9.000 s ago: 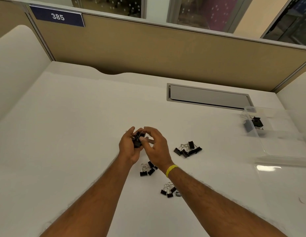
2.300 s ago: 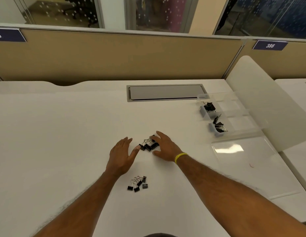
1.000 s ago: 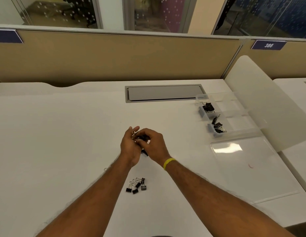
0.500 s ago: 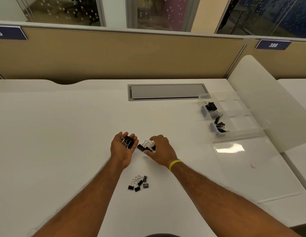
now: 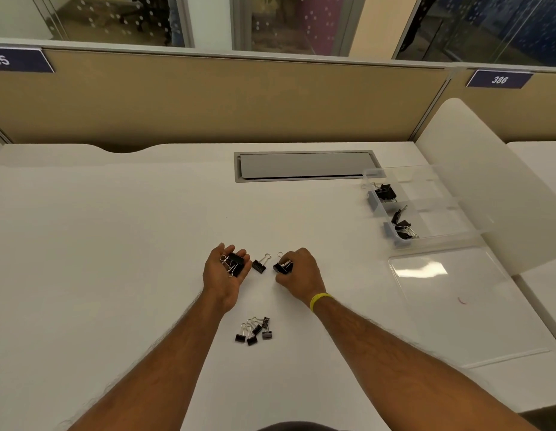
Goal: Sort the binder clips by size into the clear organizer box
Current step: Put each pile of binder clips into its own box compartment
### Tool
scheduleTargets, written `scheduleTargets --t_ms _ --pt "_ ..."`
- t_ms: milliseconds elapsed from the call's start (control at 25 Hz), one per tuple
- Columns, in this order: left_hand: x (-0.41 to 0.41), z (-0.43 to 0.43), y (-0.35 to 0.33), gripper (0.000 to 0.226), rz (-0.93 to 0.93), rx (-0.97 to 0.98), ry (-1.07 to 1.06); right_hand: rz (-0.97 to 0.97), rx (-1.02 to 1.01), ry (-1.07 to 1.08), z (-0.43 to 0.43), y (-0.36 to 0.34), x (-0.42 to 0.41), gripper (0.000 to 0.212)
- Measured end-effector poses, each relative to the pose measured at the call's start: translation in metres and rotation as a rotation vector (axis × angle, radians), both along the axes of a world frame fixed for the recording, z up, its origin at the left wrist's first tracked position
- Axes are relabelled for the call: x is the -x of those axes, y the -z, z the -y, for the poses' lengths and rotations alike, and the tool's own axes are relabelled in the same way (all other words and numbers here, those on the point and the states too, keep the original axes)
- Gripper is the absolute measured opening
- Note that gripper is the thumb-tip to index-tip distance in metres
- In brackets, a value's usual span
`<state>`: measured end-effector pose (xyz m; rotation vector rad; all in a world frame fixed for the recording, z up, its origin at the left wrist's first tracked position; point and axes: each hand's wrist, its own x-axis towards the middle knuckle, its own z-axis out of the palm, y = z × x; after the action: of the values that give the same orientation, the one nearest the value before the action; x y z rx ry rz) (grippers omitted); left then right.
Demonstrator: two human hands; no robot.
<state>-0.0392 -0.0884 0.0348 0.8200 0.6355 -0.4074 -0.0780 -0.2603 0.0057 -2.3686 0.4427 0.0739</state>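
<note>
Head view, upturned left hand [image 5: 222, 279] carries clips [image 5: 234, 264], right hand [image 5: 301, 275] pinches clip [image 5: 281, 268], handles away.

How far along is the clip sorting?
Partway, it seems. Done: two compartments of the clear organizer box hold the far clips and the near clips. In hand: several clips lie in the upturned left hand; the right hand pinches one clip on the desk. Left: a loose clip between the hands and a small cluster nearer the person.

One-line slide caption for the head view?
Left hand carries clips, right hand pinches a clip on the desk; organizer sits far right.
</note>
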Motion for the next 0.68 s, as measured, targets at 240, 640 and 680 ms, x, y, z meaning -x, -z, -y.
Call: scheduleTargets --t_ms 240,640,680 --pt "0.005 0.007 0.000 0.032 0.026 -0.017 0.062 0.296 -0.371 -0.038 -0.022 -0.036 -0.001 0.028" --pt "0.010 0.001 -0.002 0.033 -0.007 0.135 0.069 0.373 -0.233 -0.251 -0.041 -0.039 -0.001 0.028" --pt "0.009 -0.002 0.000 0.029 -0.014 0.127 0.048 0.364 -0.200 -0.178 -0.037 -0.034 -0.003 0.026"
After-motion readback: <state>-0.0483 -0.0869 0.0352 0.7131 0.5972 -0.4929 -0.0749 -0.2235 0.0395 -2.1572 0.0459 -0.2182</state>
